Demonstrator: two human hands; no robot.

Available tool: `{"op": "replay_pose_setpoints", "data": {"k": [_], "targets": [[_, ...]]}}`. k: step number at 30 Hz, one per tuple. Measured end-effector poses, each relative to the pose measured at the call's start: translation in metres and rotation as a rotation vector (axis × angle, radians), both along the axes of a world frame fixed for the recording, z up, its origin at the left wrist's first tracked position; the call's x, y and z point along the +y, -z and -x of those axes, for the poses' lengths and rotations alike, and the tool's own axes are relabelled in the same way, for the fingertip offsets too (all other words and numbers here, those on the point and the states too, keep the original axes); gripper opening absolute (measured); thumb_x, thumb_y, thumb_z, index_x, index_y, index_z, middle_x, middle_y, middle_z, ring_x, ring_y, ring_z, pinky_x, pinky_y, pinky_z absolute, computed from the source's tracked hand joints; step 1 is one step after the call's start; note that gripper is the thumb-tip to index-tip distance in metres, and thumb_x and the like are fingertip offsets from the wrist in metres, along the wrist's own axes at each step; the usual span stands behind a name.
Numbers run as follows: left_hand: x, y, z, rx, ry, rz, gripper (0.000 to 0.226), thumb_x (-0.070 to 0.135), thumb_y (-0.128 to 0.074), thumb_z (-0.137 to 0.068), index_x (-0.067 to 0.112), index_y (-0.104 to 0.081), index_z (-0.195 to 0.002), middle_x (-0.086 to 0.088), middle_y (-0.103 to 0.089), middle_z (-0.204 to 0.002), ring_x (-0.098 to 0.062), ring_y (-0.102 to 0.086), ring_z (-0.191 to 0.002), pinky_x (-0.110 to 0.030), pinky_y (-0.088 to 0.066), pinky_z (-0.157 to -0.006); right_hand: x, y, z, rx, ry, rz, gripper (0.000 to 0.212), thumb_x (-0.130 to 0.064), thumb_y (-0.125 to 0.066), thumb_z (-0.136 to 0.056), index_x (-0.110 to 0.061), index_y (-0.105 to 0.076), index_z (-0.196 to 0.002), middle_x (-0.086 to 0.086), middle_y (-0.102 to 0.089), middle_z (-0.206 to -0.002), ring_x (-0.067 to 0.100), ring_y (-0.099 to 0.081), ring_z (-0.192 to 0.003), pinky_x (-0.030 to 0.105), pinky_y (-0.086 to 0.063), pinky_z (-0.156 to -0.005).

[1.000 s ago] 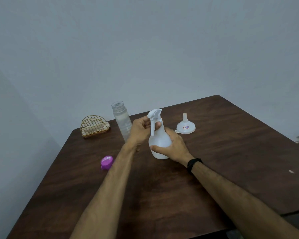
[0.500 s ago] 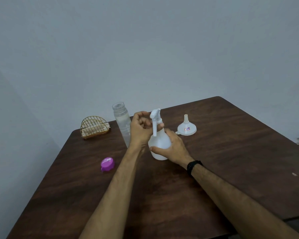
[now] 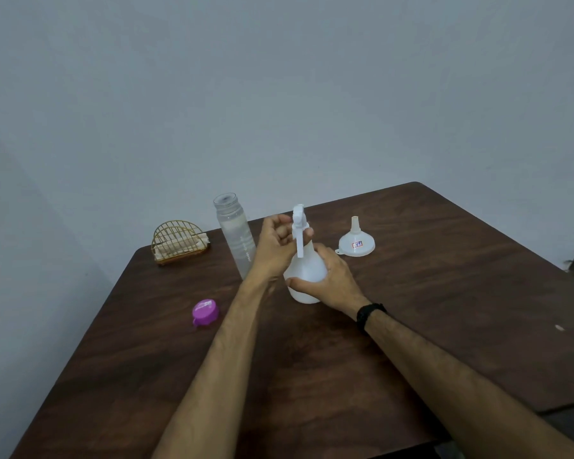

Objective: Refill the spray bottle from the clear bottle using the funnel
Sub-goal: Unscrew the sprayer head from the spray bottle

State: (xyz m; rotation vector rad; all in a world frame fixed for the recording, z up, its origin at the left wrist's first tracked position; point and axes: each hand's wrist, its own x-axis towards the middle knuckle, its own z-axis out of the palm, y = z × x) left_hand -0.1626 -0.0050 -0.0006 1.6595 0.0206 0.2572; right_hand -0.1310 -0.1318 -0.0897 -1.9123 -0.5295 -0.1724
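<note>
A white spray bottle [image 3: 304, 271] stands upright on the dark wooden table [image 3: 444, 293]. My right hand [image 3: 328, 279] wraps around its body from the right. My left hand [image 3: 274, 250] grips the neck just under the white trigger head [image 3: 298, 223]. Just behind my left hand stands the clear bottle [image 3: 234, 240], uncapped and upright, with clear liquid inside. The white funnel [image 3: 356, 241] rests wide end down to the right of the spray bottle, spout pointing up.
A purple cap [image 3: 205, 312] lies on the table to the left of my left forearm. A gold wire holder [image 3: 179, 241] with napkins sits at the back left. Grey walls close off the back and left sides.
The trigger head has turned from facing left to facing away from me, my left hand turning with it. The bottle body stays in place under my right hand.
</note>
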Motion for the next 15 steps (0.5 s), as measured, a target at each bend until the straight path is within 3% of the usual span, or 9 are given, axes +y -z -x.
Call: {"op": "replay_pose_setpoints", "data": {"k": [2,4,6,9,15], "targets": [[0.002,-0.001,0.003,0.013,0.07,-0.067,0.041,0.023,-0.069,-0.093,0.009,-0.056,-0.129,-0.003,-0.073,-0.12,-0.017,-0.068,-0.113,-0.036,-0.055,-0.098,0.0,0.0,0.0,0.004,0.002,0.006,0.076,-0.063,-0.077,-0.063,-0.034,-0.049,-0.127,-0.008,-0.057,-0.12,0.009,-0.055,-0.108,0.033,-0.052,-0.092],[0.005,-0.002,0.005,-0.009,0.073,-0.132,0.029,0.022,-0.062,-0.099,0.009,-0.065,-0.125,-0.005,-0.072,-0.119,-0.016,-0.069,-0.108,-0.035,-0.055,-0.096,0.0,-0.001,0.0,0.009,0.003,0.007,0.077,-0.063,-0.078,-0.063,-0.033,-0.049,-0.128,-0.009,-0.057,-0.12,0.009,-0.055,-0.108,0.033,-0.052,-0.092],[0.002,-0.007,0.006,-0.051,0.001,-0.146,0.029,0.022,-0.065,-0.097,0.005,-0.066,-0.12,-0.009,-0.073,-0.113,-0.009,-0.07,-0.095,-0.032,-0.057,-0.088,0.001,-0.001,0.0,0.01,0.004,0.013,0.079,-0.065,-0.077,-0.063,-0.032,-0.049,-0.129,-0.008,-0.057,-0.12,0.01,-0.055,-0.108,0.032,-0.051,-0.092],[-0.008,-0.026,0.01,-0.103,-0.086,-0.085,0.029,0.014,-0.066,-0.096,-0.002,-0.062,-0.119,-0.005,-0.072,-0.1,0.004,-0.068,-0.076,-0.016,-0.056,-0.07,0.0,-0.003,0.001,0.009,0.001,0.023,0.084,-0.066,-0.077,-0.062,-0.029,-0.048,-0.132,-0.007,-0.056,-0.122,0.012,-0.054,-0.11,0.031,-0.05,-0.09],[-0.007,-0.081,0.015,-0.33,-0.129,0.044,0.028,0.019,-0.062,-0.099,-0.007,-0.061,-0.109,-0.017,-0.071,-0.093,-0.02,-0.073,-0.083,-0.026,-0.059,-0.077,0.001,-0.003,-0.002,0.069,-0.003,0.087,0.096,-0.072,-0.073,-0.057,-0.03,-0.042,-0.138,-0.008,-0.051,-0.129,0.013,-0.051,-0.116,0.039,-0.051,-0.098]]}}
